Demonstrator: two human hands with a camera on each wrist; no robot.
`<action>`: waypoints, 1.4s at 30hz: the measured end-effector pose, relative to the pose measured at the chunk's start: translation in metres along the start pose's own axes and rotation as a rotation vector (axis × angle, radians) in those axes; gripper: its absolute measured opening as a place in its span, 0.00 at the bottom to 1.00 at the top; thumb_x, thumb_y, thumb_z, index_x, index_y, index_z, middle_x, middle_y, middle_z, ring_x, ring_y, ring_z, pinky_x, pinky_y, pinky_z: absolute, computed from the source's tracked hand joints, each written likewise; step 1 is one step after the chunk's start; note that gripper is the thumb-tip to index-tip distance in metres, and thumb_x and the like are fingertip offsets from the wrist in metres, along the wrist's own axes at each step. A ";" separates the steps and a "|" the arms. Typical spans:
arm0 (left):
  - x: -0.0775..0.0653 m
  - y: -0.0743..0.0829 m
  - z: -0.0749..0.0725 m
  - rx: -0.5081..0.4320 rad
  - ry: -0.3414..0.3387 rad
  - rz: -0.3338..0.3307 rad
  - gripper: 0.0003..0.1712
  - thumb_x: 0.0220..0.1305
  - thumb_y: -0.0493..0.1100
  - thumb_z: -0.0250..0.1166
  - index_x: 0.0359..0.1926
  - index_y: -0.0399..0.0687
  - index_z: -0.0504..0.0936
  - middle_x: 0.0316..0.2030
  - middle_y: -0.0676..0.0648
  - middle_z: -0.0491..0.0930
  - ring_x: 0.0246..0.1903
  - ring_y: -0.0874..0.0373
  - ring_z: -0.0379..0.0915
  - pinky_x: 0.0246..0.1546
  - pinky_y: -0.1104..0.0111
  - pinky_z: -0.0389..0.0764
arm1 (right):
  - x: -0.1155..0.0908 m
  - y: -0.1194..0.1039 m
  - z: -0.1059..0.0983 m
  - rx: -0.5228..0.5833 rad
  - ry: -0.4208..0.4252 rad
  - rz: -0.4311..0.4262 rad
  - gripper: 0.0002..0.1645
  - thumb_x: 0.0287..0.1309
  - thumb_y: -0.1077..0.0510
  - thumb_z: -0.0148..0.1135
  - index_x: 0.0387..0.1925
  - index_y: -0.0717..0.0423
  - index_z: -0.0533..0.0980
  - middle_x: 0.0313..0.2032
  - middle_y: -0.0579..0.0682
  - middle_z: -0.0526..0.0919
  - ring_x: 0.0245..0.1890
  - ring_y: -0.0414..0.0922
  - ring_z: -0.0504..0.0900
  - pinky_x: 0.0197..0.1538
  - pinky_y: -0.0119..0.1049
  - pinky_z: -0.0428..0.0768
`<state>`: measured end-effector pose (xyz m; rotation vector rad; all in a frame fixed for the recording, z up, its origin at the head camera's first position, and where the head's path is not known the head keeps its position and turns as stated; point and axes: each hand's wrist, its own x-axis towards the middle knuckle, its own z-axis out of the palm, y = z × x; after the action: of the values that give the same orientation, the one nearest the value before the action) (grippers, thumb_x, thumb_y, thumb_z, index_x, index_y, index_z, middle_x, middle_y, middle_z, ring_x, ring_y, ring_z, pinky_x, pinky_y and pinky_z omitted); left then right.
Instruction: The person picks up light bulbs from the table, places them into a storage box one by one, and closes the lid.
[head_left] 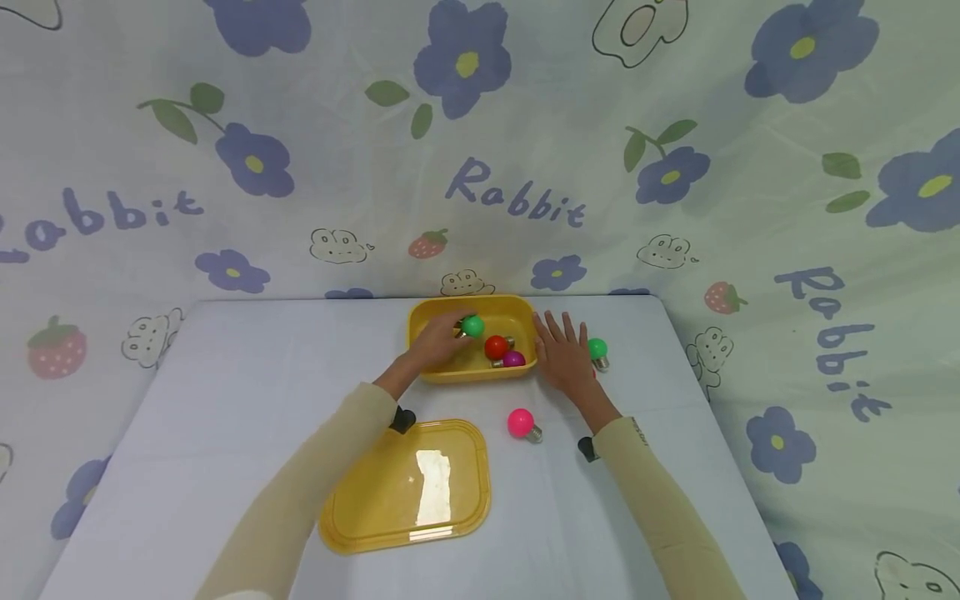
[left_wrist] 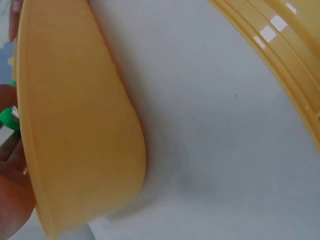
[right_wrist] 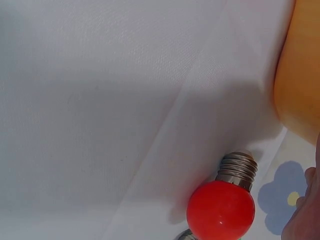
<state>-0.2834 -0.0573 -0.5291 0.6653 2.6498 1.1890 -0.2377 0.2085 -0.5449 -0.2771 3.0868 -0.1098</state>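
Note:
My left hand point(head_left: 437, 340) reaches into a yellow plastic box point(head_left: 480, 375) and pinches a green light bulb point(head_left: 472, 326) with a metal screw base. In the left wrist view, fingers and green bulb point(left_wrist: 8, 119) show past the box rim, partly hidden by the wall. A red bulb point(head_left: 496, 347) and a purple bulb point(head_left: 513, 358) lie inside the box. My right hand point(head_left: 564, 357) has its fingers spread, fingertips right at the box's right rim. Beneath it another red bulb point(right_wrist: 220, 210) lies on the table, mostly hidden in the head view.
Another green bulb point(head_left: 597, 348) lies right of my right hand. A pink bulb point(head_left: 521, 422) lies on the white table in front of the box. A yellow lid point(head_left: 375, 492) lies flat at the front left. A printed cloth point(head_left: 525, 142) hangs behind the table.

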 end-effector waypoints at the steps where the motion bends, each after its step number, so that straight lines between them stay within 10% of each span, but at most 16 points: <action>1: 0.001 0.001 0.001 -0.003 -0.005 -0.001 0.27 0.70 0.38 0.64 0.68 0.39 0.71 0.59 0.42 0.77 0.58 0.46 0.73 0.60 0.55 0.74 | 0.000 0.000 0.000 -0.001 0.000 0.000 0.35 0.78 0.45 0.36 0.80 0.45 0.45 0.78 0.52 0.48 0.77 0.58 0.38 0.73 0.61 0.35; 42: 0.012 0.000 0.023 0.016 -0.066 -0.163 0.30 0.69 0.37 0.64 0.70 0.42 0.68 0.66 0.41 0.70 0.62 0.47 0.67 0.67 0.55 0.66 | 0.002 0.002 0.006 0.015 0.009 0.009 0.35 0.78 0.45 0.37 0.80 0.44 0.45 0.78 0.52 0.48 0.77 0.57 0.38 0.73 0.59 0.33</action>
<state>-0.2868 -0.0367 -0.5438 0.4712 2.6043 1.0839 -0.2403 0.2102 -0.5508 -0.2625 3.0940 -0.1336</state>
